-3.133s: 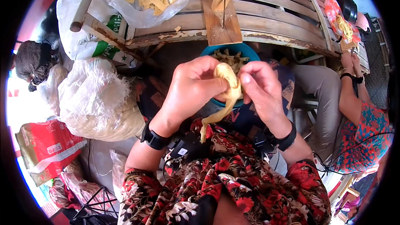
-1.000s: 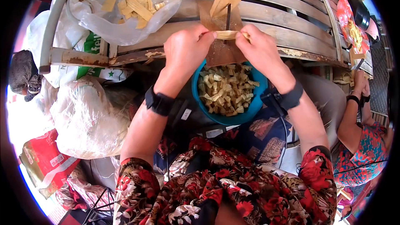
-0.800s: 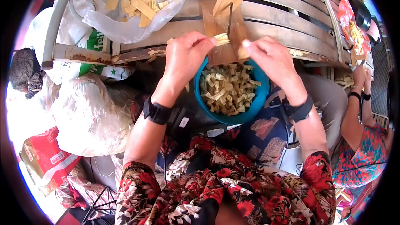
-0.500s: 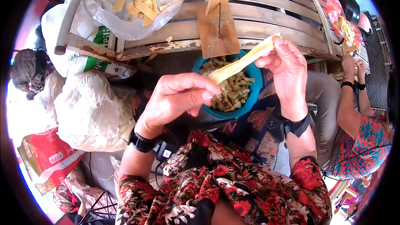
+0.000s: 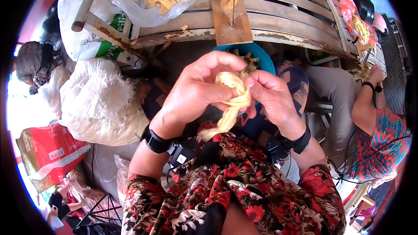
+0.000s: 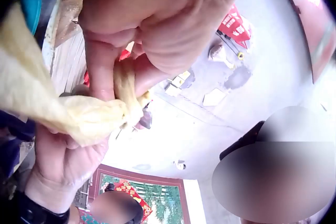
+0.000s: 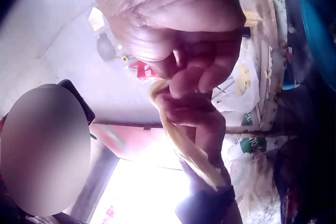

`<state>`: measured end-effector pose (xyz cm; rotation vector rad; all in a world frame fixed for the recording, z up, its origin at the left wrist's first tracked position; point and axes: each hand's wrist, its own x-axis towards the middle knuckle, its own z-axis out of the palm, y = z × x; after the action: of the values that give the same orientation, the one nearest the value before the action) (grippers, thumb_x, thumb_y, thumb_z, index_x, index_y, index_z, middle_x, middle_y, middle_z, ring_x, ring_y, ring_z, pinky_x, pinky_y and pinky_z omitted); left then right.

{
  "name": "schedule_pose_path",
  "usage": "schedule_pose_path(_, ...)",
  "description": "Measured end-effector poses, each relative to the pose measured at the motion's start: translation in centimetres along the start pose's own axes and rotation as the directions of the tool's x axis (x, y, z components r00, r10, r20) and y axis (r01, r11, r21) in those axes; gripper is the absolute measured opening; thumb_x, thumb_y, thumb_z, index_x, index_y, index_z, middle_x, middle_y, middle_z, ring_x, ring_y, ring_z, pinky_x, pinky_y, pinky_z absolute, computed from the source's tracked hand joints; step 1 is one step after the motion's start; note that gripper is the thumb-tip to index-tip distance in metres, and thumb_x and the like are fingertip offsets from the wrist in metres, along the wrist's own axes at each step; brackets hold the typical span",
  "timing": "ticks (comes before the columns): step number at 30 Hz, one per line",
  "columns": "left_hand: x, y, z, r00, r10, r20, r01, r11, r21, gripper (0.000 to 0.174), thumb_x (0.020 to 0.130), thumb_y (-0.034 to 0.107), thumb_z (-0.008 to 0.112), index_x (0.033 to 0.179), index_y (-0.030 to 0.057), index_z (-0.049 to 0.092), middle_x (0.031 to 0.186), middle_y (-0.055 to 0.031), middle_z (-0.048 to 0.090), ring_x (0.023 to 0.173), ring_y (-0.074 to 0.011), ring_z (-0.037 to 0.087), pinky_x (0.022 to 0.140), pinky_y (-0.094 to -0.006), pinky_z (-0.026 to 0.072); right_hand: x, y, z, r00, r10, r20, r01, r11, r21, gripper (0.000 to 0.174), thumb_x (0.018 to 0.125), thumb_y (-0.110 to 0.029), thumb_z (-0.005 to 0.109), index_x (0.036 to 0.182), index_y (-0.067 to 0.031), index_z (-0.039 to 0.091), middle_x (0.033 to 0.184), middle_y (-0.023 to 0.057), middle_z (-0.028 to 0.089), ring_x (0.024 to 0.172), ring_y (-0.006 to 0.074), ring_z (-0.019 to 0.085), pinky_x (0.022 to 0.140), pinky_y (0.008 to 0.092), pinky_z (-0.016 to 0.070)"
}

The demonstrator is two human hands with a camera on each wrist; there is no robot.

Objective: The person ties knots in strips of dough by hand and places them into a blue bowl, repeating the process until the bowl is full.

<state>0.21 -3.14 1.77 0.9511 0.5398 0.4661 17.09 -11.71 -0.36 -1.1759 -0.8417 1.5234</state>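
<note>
A pale yellow, soft flat strip (image 5: pixel 235 100) is looped into a loose knot between my hands, with one tail hanging toward my lap. My left hand (image 5: pixel 202 87) pinches the loop from the left, thumb against it. From the right, my right hand (image 5: pixel 272 98) pinches the strip between thumb and fingers. In the left wrist view the strip (image 6: pixel 94 116) wraps over a finger. The tail (image 7: pixel 191 155) of the strip hangs past the left hand in the right wrist view. Below the hands, a blue basin (image 5: pixel 267 63) holds yellowish pieces, mostly hidden now.
A wooden board (image 5: pixel 222 32) with an upright block and thin metal blade sits on the slatted bench (image 5: pixel 287 21). A plastic bag (image 5: pixel 135 11) of yellow strips lies at its left. A white sack (image 5: pixel 102 104) stands left; another person's arm (image 5: pixel 365 109) is at right.
My hands parted a strip at the blade on the board, then stretched a long strip over the basin. Now they are closer to my body, with the strip looped between them.
</note>
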Motion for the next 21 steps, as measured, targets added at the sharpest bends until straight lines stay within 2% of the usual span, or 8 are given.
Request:
schedule_pose_path(3, -0.3, -0.7, 0.1, 0.998, 0.062, 0.006, -0.062, 0.998, -0.032, 0.022, 0.078, -0.004, 0.061, 0.099, -0.0014, 0.057, 0.089, -0.0077, 0.064, 0.07, -0.0161, 0.064, 0.064, -0.026, 0.0532, 0.1, 0.4, 0.5, 0.999, -0.032, -0.001, 0.032, 0.999, -0.014, 0.028, 0.091, -0.033, 0.056, 0.081, -0.0065, 0.057, 0.063, -0.0021, 0.053, 0.051, 0.0034, 0.049, 0.043, 0.0155, 0.0379)
schedule_pose_path(6, -0.4, -0.7, -0.4, 0.959, 0.185, -0.214, -0.103, 0.933, 0.344, 0.009, 0.077, 0.001, 0.066, 0.085, -0.0018, 0.062, 0.077, -0.0047, 0.064, 0.068, -0.0101, 0.061, 0.058, -0.0225, 0.0517, 0.0, 0.3, 1.4, 0.942, -0.289, -0.169, 0.283, 0.957, -0.059, 0.02, 0.088, -0.018, 0.062, 0.101, -0.005, 0.052, 0.082, -0.0006, 0.055, 0.052, 0.0007, 0.043, 0.046, 0.0147, 0.0368)
schedule_pose_path(7, -0.4, -0.8, -0.2, 0.95, 0.192, -0.246, -0.093, 0.926, 0.365, 0.01, 0.075, -0.004, 0.063, 0.085, -0.0018, 0.06, 0.075, -0.0049, 0.063, 0.067, -0.0094, 0.06, 0.061, -0.0226, 0.0513, -0.3, -0.2, 1.4, 0.938, -0.322, -0.128, 0.307, 0.943, -0.125, 0.033, 0.086, -0.008, 0.062, 0.115, -0.004, 0.046, 0.091, 0.0006, 0.054, 0.059, 0.0, 0.046, 0.049, 0.0152, 0.0382)
schedule_pose_path(10, -0.3, -2.0, 0.4, 0.885, 0.436, -0.161, -0.205, 0.677, 0.707, 0.004, 0.073, 0.0, 0.065, 0.076, -0.0013, 0.064, 0.07, -0.0034, 0.063, 0.063, -0.0052, 0.057, 0.055, -0.022, 0.0469, -1.2, -0.2, 2.4, 0.949, -0.282, -0.144, 0.221, 0.915, -0.336, 0.039, 0.086, -0.004, 0.061, 0.121, -0.0038, 0.045, 0.091, 0.0014, 0.055, 0.063, 0.0004, 0.048, 0.052, 0.0157, 0.0397)
schedule_pose_path(12, -0.6, -2.4, 0.5, 0.933, 0.336, -0.129, -0.231, 0.833, 0.504, 0.016, 0.077, 0.002, 0.063, 0.094, 0.0003, 0.062, 0.079, -0.0055, 0.064, 0.068, -0.0106, 0.059, 0.061, -0.0243, 0.0487, -1.2, 0.0, 2.5, 0.924, -0.29, -0.249, 0.236, 0.946, -0.223, 0.04, 0.086, 0.0, 0.056, 0.124, -0.0032, 0.044, 0.094, 0.0061, 0.059, 0.054, 0.0012, 0.047, 0.048, 0.0158, 0.0374)
schedule_pose_path(15, -1.2, -2.1, 0.1, 0.978, 0.185, -0.094, -0.174, 0.978, 0.112, 0.034, 0.082, 0.003, 0.059, 0.115, 0.0014, 0.052, 0.091, -0.0092, 0.063, 0.079, -0.0165, 0.062, 0.069, -0.0267, 0.0506, -1.4, -0.1, 0.9, 0.994, -0.056, -0.096, 0.085, 0.941, 0.328, 0.044, 0.085, 0.002, 0.052, 0.127, -0.0018, 0.042, 0.094, 0.0087, 0.061, 0.047, 0.002, 0.041, 0.043, 0.0159, 0.032)
schedule_pose_path(16, -1.1, -2.2, -0.2, 0.984, 0.081, -0.158, -0.085, 0.996, -0.019, 0.025, 0.086, 0.006, 0.056, 0.109, -0.0011, 0.054, 0.091, -0.0091, 0.063, 0.082, -0.0176, 0.064, 0.07, -0.0291, 0.0535, -1.7, -0.3, 1.2, 1.0, -0.026, -0.014, 0.029, 0.893, 0.45, 0.045, 0.084, 0.003, 0.052, 0.128, -0.0015, 0.041, 0.094, 0.0092, 0.061, 0.045, 0.0022, 0.039, 0.042, 0.0159, 0.0303)
schedule_pose_path(21, -1.8, -3.3, 0.3, 0.986, -0.158, 0.044, 0.163, 0.93, -0.328, 0.029, 0.09, 0.021, 0.047, 0.103, -0.0042, 0.053, 0.087, -0.0152, 0.063, 0.071, -0.0236, 0.065, 0.066, -0.0306, 0.0541, -1.6, -0.5, 1.5, 0.993, -0.119, 0.002, 0.114, 0.953, 0.281, 0.044, 0.087, -0.001, 0.055, 0.128, -0.002, 0.04, 0.102, 0.0106, 0.061, 0.057, 0.0005, 0.044, 0.047, 0.0143, 0.0321)
